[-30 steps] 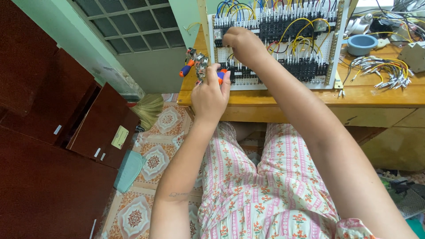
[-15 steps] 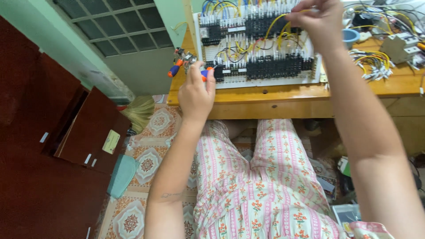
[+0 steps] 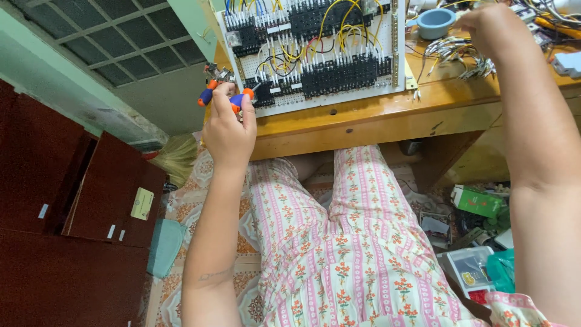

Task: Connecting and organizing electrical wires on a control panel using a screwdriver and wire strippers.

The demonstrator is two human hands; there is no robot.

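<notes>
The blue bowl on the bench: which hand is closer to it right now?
Right. The right hand is just beside the blue bowl, over the loose wires. The left hand is far across the wiring board, gripping orange-and-blue pliers at the bench's corner.

orange-blue pliers (image 3: 225,97), pink floral trousers (image 3: 357,254), blue bowl (image 3: 436,23)

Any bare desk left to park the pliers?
Bare wood only along the desk front edge, below the white wiring board, and right of it before the loose wire pile. Back right, around the blue cup and right hand, is crowded. Left hand holds pliers.
</notes>
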